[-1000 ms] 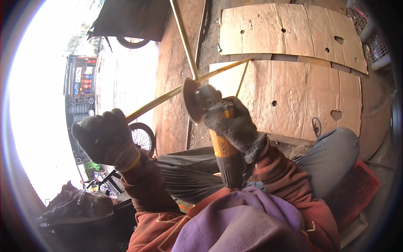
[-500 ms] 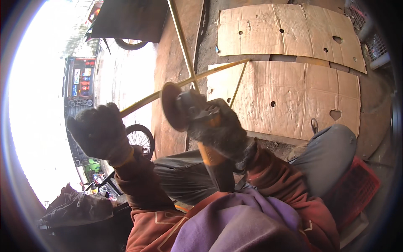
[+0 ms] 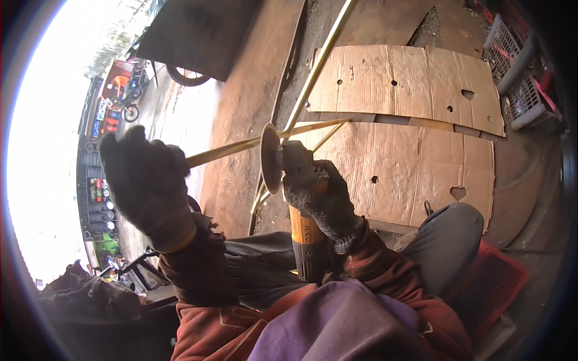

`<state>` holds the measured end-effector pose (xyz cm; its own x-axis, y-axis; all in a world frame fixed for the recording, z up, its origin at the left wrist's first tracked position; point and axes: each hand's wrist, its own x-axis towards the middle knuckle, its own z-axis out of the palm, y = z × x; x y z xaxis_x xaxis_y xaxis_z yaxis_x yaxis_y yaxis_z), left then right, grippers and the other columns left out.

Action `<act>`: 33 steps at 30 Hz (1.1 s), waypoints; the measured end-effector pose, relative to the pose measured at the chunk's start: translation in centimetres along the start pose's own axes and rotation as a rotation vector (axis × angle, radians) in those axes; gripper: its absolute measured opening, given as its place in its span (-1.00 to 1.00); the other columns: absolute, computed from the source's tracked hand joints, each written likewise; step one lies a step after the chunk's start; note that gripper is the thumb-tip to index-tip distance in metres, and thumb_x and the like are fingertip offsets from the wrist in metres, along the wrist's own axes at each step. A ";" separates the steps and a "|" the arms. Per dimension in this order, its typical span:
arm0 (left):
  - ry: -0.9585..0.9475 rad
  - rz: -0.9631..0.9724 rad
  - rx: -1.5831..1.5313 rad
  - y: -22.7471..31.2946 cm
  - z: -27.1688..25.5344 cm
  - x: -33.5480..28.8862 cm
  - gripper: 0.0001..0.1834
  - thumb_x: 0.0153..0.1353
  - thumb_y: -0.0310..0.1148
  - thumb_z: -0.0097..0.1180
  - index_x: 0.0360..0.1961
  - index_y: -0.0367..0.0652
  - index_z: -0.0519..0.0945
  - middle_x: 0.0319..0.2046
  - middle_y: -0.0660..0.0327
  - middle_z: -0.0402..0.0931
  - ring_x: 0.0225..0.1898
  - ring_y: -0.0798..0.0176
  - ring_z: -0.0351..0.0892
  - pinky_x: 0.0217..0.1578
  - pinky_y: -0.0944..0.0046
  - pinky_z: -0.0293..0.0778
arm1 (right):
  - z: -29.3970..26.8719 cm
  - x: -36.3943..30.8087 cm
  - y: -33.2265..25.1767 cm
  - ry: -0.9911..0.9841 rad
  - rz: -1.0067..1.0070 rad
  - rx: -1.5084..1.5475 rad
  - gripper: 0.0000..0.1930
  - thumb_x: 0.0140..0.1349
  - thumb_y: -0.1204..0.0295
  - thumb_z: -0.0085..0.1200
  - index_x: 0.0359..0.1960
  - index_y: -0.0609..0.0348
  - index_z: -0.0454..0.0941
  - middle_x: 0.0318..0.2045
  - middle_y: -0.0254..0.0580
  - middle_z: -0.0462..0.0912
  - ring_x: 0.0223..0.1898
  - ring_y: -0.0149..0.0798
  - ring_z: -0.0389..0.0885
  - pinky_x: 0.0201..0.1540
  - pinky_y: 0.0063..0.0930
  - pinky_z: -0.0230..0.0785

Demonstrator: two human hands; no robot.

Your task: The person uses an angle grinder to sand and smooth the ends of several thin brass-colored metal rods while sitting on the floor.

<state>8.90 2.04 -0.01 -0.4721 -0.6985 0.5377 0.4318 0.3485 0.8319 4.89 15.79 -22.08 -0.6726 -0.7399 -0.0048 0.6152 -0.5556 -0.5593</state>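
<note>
In a dark work glove, my left hand (image 3: 147, 186) is closed round the near end of a yellowish metal frame (image 3: 226, 151) made of joined thin bars. My right hand (image 3: 322, 201), gloved too, grips an orange and black angle grinder (image 3: 307, 240) by its body. The grinder's round brown disc (image 3: 271, 159) stands on edge right beside the bars, near where they cross. Whether the disc touches the metal, I cannot tell. One long bar runs up and away from the crossing; a shorter brace slants off toward the far end.
Two flattened cardboard sheets (image 3: 415, 162) with holes lie on the ground ahead. A dark panel (image 3: 198, 36) stands at the far left above a wheel. Grey plastic crates (image 3: 527, 96) are at the far right, a red crate (image 3: 487, 289) beside my knee. A dark bag (image 3: 90, 301) lies at left.
The frame has turned in my left hand, its long bar now leaning right. The grinder has shifted slightly right, its disc now more edge-on. My view has shifted as well.
</note>
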 end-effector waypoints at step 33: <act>-0.434 -0.008 -0.166 0.2 -4.1 -4.8 -0.36 0.60 -0.01 -0.48 -0.69 0.02 0.26 -0.78 0.30 0.13 -0.77 0.30 -0.03 -0.62 0.17 0.07 | -1.2 -3.3 -1.8 0.080 0.312 -0.211 -0.45 0.14 0.51 0.44 0.09 0.19 0.37 -0.10 -0.17 0.63 -0.18 -0.32 0.69 -0.18 -0.37 0.64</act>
<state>14.38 2.92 -2.95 -0.7387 -0.3619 0.5686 0.5274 0.2150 0.8220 5.54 19.68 -22.08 -0.5016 -0.8244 -0.2622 0.7028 -0.2115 -0.6793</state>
